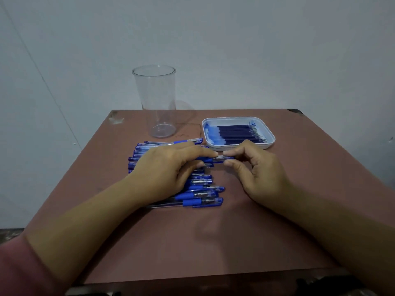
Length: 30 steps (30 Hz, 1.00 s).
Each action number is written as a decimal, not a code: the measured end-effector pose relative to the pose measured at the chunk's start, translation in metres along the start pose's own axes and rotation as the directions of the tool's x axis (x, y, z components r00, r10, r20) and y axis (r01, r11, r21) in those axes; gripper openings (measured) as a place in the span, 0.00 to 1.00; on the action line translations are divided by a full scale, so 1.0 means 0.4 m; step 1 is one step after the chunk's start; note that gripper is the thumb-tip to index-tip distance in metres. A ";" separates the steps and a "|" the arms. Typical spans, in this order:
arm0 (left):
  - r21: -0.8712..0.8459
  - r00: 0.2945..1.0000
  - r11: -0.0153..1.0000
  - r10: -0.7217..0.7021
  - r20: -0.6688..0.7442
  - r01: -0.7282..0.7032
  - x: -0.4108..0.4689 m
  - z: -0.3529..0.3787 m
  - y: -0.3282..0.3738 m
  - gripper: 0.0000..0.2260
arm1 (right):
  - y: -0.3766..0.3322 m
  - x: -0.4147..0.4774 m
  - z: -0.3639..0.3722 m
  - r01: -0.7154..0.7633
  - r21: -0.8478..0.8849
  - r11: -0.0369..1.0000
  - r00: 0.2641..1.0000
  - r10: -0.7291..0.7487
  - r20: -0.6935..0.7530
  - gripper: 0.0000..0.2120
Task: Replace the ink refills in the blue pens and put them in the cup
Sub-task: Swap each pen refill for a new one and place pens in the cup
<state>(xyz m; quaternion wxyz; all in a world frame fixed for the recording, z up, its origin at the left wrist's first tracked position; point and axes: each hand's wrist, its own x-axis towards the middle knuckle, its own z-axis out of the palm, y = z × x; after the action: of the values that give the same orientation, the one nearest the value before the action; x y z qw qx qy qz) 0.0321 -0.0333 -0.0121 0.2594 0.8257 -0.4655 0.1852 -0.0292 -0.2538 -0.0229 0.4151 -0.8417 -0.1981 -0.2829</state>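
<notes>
Several blue pens (198, 192) lie side by side in a pile on the brown table (213, 236). My left hand (168, 167) rests over the pile and grips the blue grip end of one pen (217, 160). My right hand (254, 167) pinches that pen's clear cap end between thumb and forefinger. The pen sits level between both hands, just above the pile. A tall clear cup (157, 101) stands upright at the back of the table, with nothing in it. A white tray (270, 135) at the back right holds several dark blue refills (239, 133).
A pale wall rises right behind the table. The table's front edge runs near the bottom of the view, with dark shapes below it. A pink sleeve covers my left forearm at the bottom left.
</notes>
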 end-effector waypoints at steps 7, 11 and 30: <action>-0.018 0.999 1.000 -0.025 0.029 0.026 -0.003 -0.017 -0.012 0.17 | 0.003 0.000 -0.012 0.048 -0.082 0.995 0.998 -0.051 -0.035 0.04; 0.064 0.999 0.998 -0.022 -0.040 0.025 -0.016 -0.036 -0.047 0.16 | 0.006 -0.004 -0.029 0.003 -0.082 0.997 1.000 -0.003 -0.001 0.06; 0.138 0.985 0.990 0.018 -0.169 0.005 -0.010 -0.021 -0.048 0.16 | 0.009 -0.007 -0.106 -0.259 -0.248 0.934 0.915 0.319 0.248 0.04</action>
<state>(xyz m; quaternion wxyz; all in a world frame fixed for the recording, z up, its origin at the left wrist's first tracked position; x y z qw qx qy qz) 0.0463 -0.0171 -0.0127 0.2401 0.8212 -0.4304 0.2876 -0.0424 -0.2905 -0.0060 0.3287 -0.9325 -0.0974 -0.1137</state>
